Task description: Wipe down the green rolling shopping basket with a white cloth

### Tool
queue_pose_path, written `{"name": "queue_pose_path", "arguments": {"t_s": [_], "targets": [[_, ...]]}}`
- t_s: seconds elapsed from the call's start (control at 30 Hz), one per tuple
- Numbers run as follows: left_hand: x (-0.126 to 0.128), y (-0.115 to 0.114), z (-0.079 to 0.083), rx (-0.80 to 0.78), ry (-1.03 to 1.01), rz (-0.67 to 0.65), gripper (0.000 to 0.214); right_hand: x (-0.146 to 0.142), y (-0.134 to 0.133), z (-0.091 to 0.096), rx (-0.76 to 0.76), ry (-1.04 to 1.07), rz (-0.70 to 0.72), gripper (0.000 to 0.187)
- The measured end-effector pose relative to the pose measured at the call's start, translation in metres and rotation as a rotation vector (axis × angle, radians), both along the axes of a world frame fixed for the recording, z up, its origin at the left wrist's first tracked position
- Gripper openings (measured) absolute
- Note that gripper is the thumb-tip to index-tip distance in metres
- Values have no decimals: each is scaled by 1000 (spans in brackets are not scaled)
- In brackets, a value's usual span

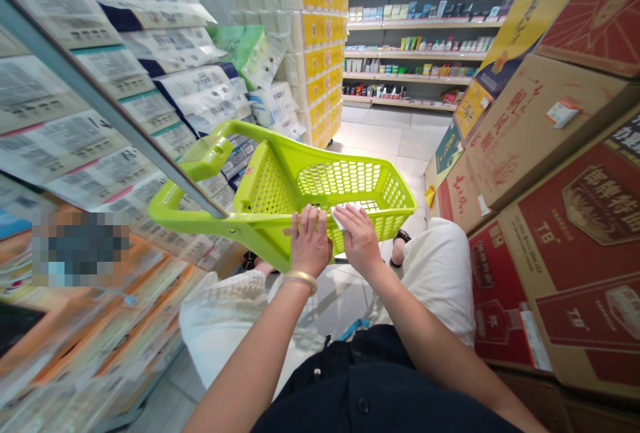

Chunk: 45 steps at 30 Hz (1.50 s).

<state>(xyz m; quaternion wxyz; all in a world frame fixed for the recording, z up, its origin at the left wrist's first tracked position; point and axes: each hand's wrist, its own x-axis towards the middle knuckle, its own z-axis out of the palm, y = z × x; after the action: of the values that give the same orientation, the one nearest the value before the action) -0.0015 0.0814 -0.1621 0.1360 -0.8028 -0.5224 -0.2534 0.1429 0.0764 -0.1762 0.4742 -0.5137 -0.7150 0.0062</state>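
A lime-green plastic shopping basket [280,186] with a long tilted handle [200,166] hangs in front of me, its perforated walls angled toward the left. My left hand [310,240], with a gold bangle [301,280] on the wrist, curls over the basket's near rim. My right hand [359,238] lies just beside it, its fingers on a small white item [339,218] at the rim. The basket's inside shows no other goods, though the hands hide part of it.
Stacked packs of tissue rolls [100,106] and a slanted metal rail [110,113] crowd the left. Large red cardboard cartons [550,233] stand at the right. Tiled aisle floor [385,143] leads back to shelves of small products [415,40].
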Motion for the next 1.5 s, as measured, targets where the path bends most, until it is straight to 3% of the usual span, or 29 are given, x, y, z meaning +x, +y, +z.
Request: {"name": "queue_pose_path", "arguments": {"t_s": [0.2,0.27,0.33,0.43,0.5,0.73,0.8,0.97,1.2,1.27,1.4,1.5], "targets": [[-2,-1,-2,-6,-2,8,56,42,3,-10,-8,74,-252,42],[-1,0,-3,-7,-15,14,55,43,4,-11,-19,97,-302,42],[0,1,-4,2,-19,21,55,29,2,-8,-26,81,-254,43],[-1,1,-3,32,-1,19,53,5,-1,-2,-15,9,-65,44],[-3,1,-2,49,16,15,53,3,-1,-1,-11,-9,-11,44],[-3,1,-4,24,4,21,55,41,6,-10,-28,104,-260,42],[-2,2,-3,20,-6,23,55,30,5,-8,-28,92,-231,43],[-6,0,-1,34,13,14,54,-1,0,-2,3,-15,29,45],[-6,2,-2,35,17,30,54,31,6,-7,-27,83,-214,41],[-5,2,-3,41,13,34,53,23,6,-6,-31,79,-189,42],[-7,2,-2,42,17,15,53,3,4,-3,-39,9,44,48],[-8,2,-2,38,20,16,55,16,5,-5,-42,34,-9,47]]}}
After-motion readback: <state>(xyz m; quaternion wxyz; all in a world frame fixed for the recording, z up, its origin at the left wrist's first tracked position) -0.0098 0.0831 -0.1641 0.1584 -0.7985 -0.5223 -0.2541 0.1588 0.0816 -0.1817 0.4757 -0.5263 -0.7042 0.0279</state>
